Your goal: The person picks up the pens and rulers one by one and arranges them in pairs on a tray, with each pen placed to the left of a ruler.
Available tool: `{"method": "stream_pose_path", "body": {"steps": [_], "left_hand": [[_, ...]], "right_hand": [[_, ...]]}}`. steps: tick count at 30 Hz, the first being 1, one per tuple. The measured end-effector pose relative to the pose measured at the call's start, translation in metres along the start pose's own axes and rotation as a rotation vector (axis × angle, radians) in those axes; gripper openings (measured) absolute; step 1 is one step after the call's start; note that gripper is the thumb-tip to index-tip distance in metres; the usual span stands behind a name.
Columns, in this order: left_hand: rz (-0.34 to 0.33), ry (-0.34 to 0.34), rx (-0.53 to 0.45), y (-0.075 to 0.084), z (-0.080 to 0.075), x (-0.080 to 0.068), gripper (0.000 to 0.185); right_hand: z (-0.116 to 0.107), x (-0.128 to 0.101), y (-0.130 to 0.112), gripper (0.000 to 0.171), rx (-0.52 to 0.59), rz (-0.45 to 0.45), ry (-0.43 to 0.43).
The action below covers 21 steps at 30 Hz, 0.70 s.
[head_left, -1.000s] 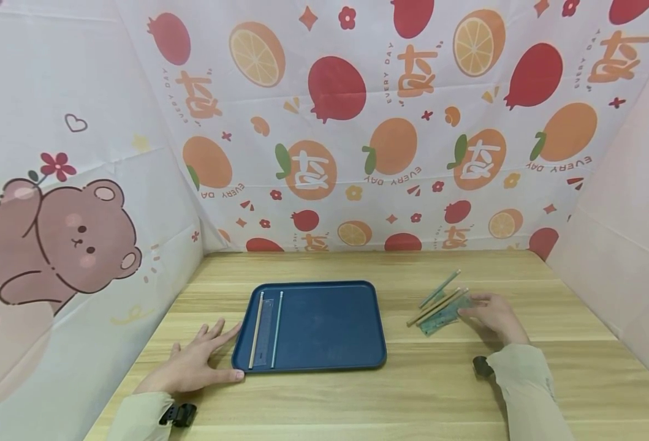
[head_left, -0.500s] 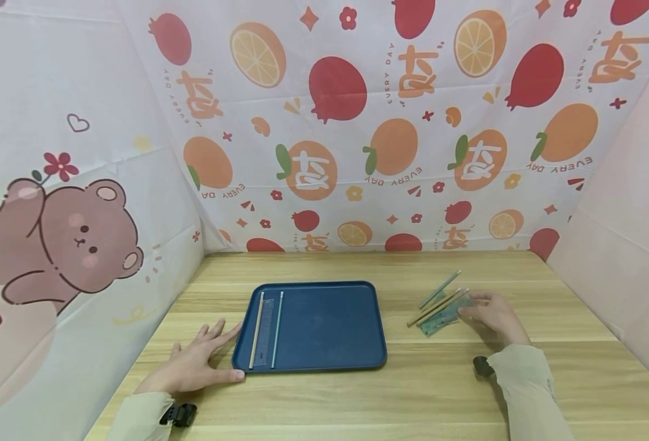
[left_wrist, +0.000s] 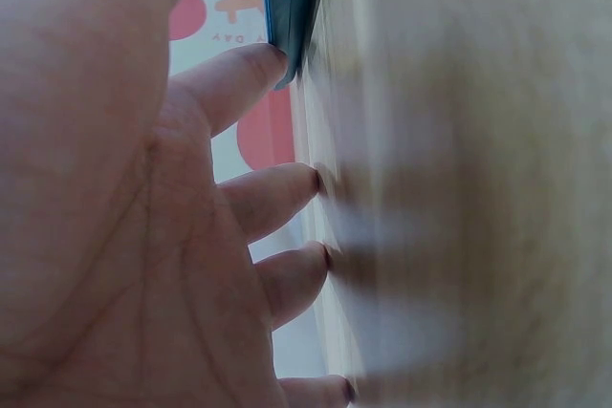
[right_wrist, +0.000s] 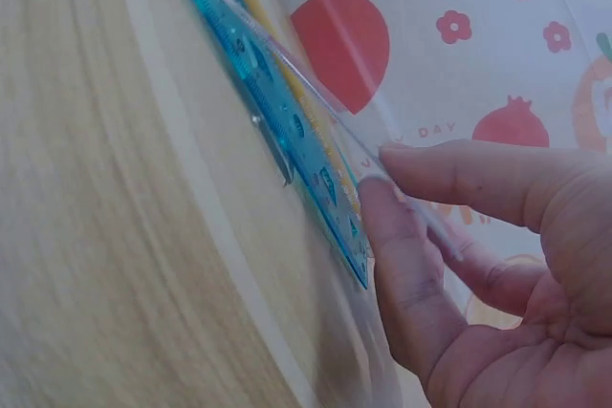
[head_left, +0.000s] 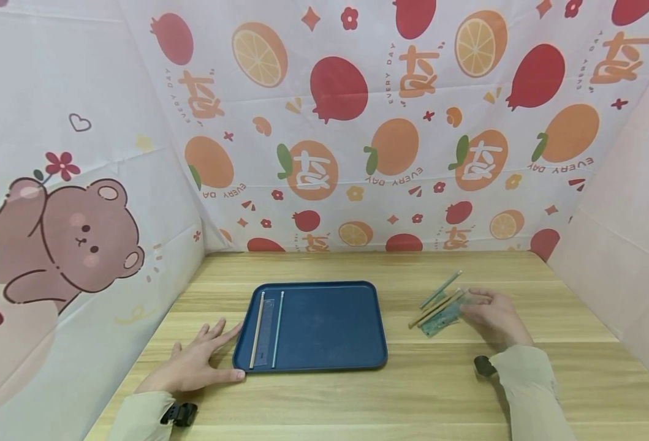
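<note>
Fingers of your right hand (head_left: pixel 494 315) pinch a clear ruler (right_wrist: pixel 335 126), tilting it off the right-side pile; your left hand (head_left: pixel 194 362) lies flat, steadying the blue tray (head_left: pixel 324 361).

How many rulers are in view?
3: one clear ruler in the blue tray between two sticks, one teal ruler on the table, one clear ruler pinched by the right hand. More may be hidden.
</note>
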<state>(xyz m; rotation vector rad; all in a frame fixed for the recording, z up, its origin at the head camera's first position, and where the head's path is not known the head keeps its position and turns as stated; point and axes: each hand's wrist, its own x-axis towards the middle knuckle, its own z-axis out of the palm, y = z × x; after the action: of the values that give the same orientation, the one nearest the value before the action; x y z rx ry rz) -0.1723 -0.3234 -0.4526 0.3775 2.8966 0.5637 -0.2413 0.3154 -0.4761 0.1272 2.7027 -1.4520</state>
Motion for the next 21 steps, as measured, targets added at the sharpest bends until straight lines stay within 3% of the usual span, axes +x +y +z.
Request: {"method": "stream_pose_path", "body": {"steps": [3,11,21], "left_hand": [[-0.007,-0.007,-0.009,0.0009,-0.0006,0.0003,0.108],[-0.005,-0.002,-0.014,0.0024,-0.0013,0.0001,0.108],[-0.003,-0.007,-0.016,0.0014,-0.0016,0.0003,0.107]], "right_hand": [[-0.0008,0.0003,0.0002,0.075,0.032,0.0,0.007],[0.0005,0.0,0.0008,0.069,0.309,-0.003,-0.019],[0.0021,0.0018,-0.0027,0.068,0.334,-0.04,-0.013]]}}
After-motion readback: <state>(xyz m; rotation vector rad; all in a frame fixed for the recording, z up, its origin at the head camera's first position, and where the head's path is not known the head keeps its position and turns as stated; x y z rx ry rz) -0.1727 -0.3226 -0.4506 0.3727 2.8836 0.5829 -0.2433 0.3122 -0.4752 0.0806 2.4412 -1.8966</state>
